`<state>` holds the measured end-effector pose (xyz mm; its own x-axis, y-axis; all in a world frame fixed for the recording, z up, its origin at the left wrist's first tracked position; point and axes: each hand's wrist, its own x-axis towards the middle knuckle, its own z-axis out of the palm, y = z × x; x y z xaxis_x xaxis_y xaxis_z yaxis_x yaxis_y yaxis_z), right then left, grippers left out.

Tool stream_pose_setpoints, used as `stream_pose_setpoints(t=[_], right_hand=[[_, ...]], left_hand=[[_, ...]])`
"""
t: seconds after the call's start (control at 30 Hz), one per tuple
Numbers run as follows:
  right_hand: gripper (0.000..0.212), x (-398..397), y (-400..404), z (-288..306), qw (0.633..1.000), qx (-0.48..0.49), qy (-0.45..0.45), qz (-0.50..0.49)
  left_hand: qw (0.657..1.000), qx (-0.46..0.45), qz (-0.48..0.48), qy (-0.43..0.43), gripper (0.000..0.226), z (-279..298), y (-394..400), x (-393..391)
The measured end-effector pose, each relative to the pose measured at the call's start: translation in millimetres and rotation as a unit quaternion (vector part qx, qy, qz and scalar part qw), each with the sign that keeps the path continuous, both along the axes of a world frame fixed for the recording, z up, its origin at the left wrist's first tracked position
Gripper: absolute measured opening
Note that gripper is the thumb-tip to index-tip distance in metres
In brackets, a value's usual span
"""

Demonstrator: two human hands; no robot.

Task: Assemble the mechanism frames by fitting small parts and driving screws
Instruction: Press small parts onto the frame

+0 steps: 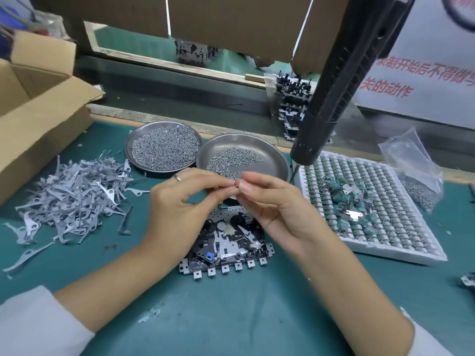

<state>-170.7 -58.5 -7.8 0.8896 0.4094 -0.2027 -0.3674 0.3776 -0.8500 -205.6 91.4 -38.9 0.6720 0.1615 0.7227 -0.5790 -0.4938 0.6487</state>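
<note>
Both of our hands met above the mechanism frame (226, 242), which lay flat on the green counter (231, 317) right in front of us. Our left hand (180, 201), a ring on one finger, had its thumb and fingertips pinched together on a tiny metal part (235, 185), and our right hand (272, 201) pinched the same spot from the other side, fingertips touching the left's. What the part was exactly we could not tell; it was too small.

Just behind our hands stood a steel dish (270, 155) with a thin scatter of screws (231, 160), and to its left, touching or nearly so, a second dish (133, 147) heaped with more screws. A pile of grey stamped levers (74, 191) spread over the counter at our left, beside an open cardboard box (38, 111). At our right sat a white tray (385, 242) carrying small green components (344, 199), with a clear plastic bag (413, 160) near its far corner. An electric screwdriver (341, 78) hung over the tray's near-left corner, tip pointing down.
</note>
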Motion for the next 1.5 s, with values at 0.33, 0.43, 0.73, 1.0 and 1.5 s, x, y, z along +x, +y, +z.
stream_pose_setpoints(t=[0.33,0.43,0.73,1.0,1.5], right_hand=[[0.016,-2.0,1.1,2.1,0.998,0.025,0.051,0.002],[0.018,-1.9,-0.6,2.9,0.995,0.036,0.086,0.018],[0.032,6.1,-14.0,5.7,0.982,0.004,0.140,0.128],[0.022,17.2,-47.5,34.2,0.963,-0.233,-0.104,0.091],[0.022,45.7,-101.1,28.3,0.595,-0.756,-0.239,-0.129]], left_hand=[[0.999,0.007,-0.017,-0.037,0.018,-1.8,1.8,1.3],[0.999,0.013,-0.029,-0.044,0.017,-1.2,1.3,0.6],[0.995,-0.033,-0.094,0.013,0.022,5.2,-6.3,-5.4],[0.994,-0.014,-0.105,0.036,0.023,3.4,-6.8,-3.1],[0.986,-0.099,-0.064,0.119,0.016,-7.1,-1.4,1.7]])
